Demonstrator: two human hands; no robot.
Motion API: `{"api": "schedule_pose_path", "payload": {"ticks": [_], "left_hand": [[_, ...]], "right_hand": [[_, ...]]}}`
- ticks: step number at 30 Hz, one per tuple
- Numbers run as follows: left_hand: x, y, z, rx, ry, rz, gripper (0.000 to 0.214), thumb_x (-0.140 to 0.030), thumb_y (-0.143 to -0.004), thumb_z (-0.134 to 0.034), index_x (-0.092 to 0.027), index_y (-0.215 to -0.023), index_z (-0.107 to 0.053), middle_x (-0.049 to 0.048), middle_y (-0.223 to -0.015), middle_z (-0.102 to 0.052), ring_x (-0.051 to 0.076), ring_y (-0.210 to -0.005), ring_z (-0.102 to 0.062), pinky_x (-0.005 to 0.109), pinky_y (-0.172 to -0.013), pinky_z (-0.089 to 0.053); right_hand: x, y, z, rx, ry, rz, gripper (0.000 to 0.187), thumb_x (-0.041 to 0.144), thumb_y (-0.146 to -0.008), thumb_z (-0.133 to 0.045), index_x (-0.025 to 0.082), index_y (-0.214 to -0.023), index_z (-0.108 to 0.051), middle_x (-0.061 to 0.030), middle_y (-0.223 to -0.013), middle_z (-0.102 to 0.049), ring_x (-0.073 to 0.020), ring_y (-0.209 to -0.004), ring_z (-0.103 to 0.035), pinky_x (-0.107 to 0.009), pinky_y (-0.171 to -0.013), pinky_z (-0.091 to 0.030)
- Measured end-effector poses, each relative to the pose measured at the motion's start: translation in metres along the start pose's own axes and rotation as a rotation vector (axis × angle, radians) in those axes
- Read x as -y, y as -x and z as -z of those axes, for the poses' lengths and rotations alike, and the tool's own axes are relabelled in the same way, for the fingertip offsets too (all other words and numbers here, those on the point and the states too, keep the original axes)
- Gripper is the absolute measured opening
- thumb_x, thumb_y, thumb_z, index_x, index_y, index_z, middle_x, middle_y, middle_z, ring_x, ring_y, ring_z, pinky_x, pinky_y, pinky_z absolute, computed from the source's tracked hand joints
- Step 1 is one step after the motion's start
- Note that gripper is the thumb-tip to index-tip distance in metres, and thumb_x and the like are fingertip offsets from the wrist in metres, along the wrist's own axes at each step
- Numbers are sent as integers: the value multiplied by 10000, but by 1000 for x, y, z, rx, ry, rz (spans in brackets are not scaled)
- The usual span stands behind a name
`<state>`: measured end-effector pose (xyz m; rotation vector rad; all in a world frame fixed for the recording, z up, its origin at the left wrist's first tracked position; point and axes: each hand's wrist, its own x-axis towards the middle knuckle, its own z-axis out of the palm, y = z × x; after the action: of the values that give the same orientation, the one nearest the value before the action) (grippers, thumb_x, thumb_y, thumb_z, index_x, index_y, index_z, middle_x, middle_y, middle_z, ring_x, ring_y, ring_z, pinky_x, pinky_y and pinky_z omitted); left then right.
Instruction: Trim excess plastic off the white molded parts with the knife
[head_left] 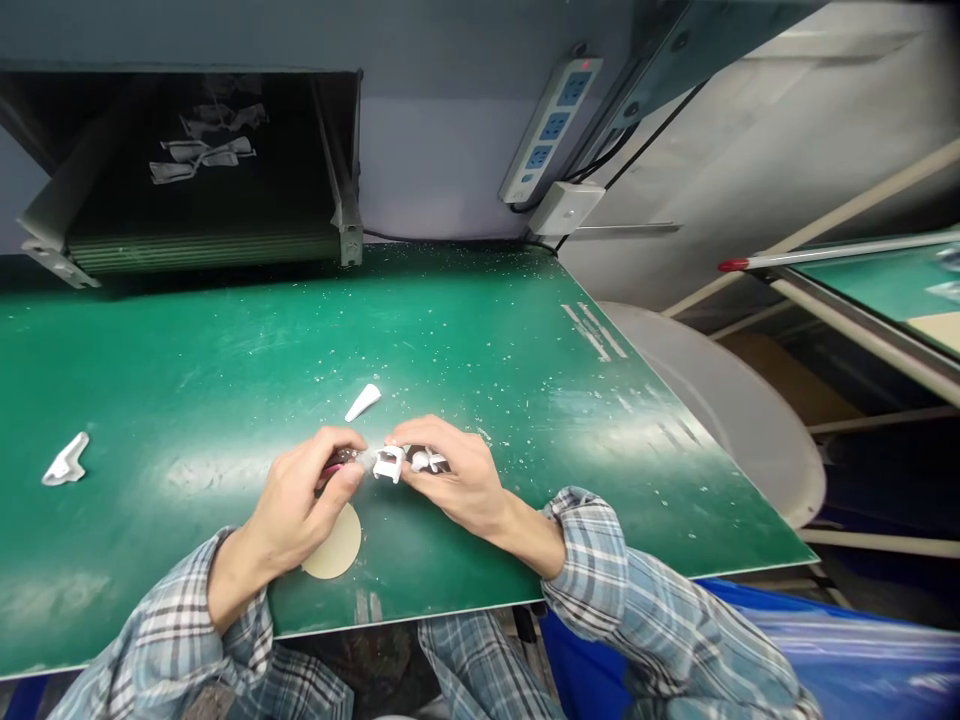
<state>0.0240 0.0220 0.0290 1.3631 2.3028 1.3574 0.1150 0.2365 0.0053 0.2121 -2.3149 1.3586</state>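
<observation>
My right hand (461,475) is closed around a small white plastic part (388,464), whose frame-like end with an opening points toward my left hand. More white plastic (427,460) shows between the right fingers. My left hand (296,500) is closed, thumb against the fingers, on a small dark and pinkish thing (335,464) mostly hidden by the fingers; its kind cannot be made out. A pale blurred bit lies between this hand and the white part. Just beyond the hands, a white tapered piece (364,402) lies on the green tabletop (225,380). Partly under my left hand is a round beige disc (335,548).
Another white bent piece (66,460) lies at the far left. Several white parts (202,155) sit on a dark conveyor belt (202,215) at the back. A power strip (551,130) is on the machine wall. A large pale round tub (720,410) stands beyond the right edge.
</observation>
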Motion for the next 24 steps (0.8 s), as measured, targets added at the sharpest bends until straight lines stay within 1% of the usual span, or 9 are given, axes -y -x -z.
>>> {"api": "schedule_pose_path", "payload": {"ticks": [3,5,8,11,14,19,24], "left_hand": [[1,1,0,67,-79,-73,308,-475,-1092,-481,-210,-966,-571,-11,-802,-611,138,-665,-539,260,-640,-397],[1,2,-3,112,-61,-68,349,-496,-1095,-464,-206,-918,-541,-17,-778,-587,134,-650,-513,262,-634,-380],[-1,3,-7,155,-10,-38,349,-475,-1105,-443,-208,-890,-508,-31,-754,-549,126,-630,-470,258,-619,-353],[-2,4,-9,174,50,-28,349,-460,-1108,-444,-212,-862,-465,-43,-737,-498,120,-620,-426,253,-606,-324],[-3,4,-10,191,98,-6,356,-450,-1111,-441,-213,-846,-433,-48,-732,-464,116,-624,-403,250,-602,-307],[-2,3,-11,198,131,7,363,-446,-1112,-437,-210,-837,-422,-50,-727,-447,114,-623,-395,251,-599,-297],[-2,3,-12,219,134,26,377,-426,-1114,-434,-208,-807,-404,-54,-704,-422,111,-610,-379,255,-591,-286]], "right_hand": [[2,1,-1,-59,-88,24,116,257,-957,-742,274,-1071,-751,-74,-1046,-784,-235,-941,-734,-373,-823,-572],[3,2,-1,-74,-105,16,108,266,-950,-752,280,-1057,-755,-80,-1037,-778,-245,-942,-728,-393,-827,-572],[3,5,-3,-78,-105,-5,118,261,-934,-769,286,-1049,-758,-81,-1020,-770,-245,-915,-721,-389,-796,-565],[4,7,-4,-94,-97,7,157,216,-919,-781,285,-1056,-752,-75,-1018,-767,-235,-900,-720,-370,-774,-562],[4,7,-4,-106,-64,53,187,179,-908,-788,274,-1062,-741,-69,-1003,-768,-227,-885,-725,-354,-760,-573],[4,4,-6,-148,-20,198,176,179,-937,-765,230,-1094,-705,-67,-987,-747,-193,-872,-728,-305,-736,-590],[4,3,-8,-146,-6,208,150,189,-950,-755,220,-1081,-689,-68,-973,-739,-180,-860,-724,-288,-726,-587]]}}
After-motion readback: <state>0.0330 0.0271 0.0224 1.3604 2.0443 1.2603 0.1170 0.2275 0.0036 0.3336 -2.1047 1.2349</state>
